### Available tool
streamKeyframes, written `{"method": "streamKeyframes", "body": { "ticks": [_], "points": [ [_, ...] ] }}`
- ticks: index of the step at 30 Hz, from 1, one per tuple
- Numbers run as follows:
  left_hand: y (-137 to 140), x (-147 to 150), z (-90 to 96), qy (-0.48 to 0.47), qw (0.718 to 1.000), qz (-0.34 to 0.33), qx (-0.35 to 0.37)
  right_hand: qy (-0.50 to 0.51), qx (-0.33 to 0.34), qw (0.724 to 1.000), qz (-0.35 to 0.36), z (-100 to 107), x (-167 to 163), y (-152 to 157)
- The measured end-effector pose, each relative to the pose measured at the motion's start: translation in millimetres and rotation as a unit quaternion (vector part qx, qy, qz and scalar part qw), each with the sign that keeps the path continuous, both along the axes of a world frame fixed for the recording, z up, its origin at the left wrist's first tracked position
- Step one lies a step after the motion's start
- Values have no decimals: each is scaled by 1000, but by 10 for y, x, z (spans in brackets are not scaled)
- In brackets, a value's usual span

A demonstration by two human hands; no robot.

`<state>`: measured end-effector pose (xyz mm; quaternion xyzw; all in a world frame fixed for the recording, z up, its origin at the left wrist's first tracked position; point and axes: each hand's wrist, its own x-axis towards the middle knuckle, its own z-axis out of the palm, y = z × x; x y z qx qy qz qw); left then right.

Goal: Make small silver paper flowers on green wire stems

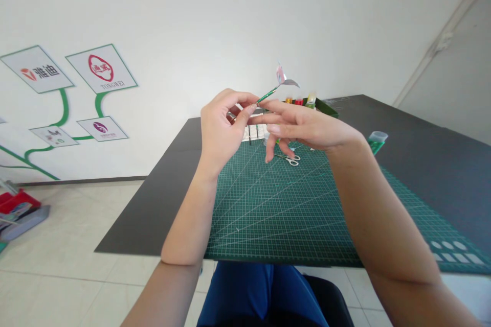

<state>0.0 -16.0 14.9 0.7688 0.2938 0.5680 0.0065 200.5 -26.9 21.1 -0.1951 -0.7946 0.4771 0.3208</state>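
Between left hand (219, 130) and right hand (312, 125), a green stick (267, 95) slants up rightward, pinched by the left; the right, loosely spread, hangs beside it, contact unclear.

2 bare forearms (192, 219) reaching forward, left hand (224, 125) pinching, right hand (314, 125) with fingers (270, 147) loosely spread

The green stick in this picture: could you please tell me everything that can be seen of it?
The green stick is thin, straight and shiny, perhaps wrapped in foil or tape. Two thin pieces, one pinkish and one greyish, spread from its upper end and look like foil or paper. It slants up toward the picture's right, raised off the mat. The left grip pinches it and hides its lower end. The right grip is close by; whether it touches the stick is unclear.
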Motion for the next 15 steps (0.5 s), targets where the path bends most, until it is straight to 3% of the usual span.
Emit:
{"method": "streamKeyframes", "body": {
  "ticks": [7, 15],
  "points": [
    [29, -11, -19, 8, 1000, 18, 20, 34, -39, 999, 0, 2, -86, -19],
    [52, -30, 6, -15, 999, 22, 20, 14, -6, 996, -92, 22, -124, -35]
  ]
}}
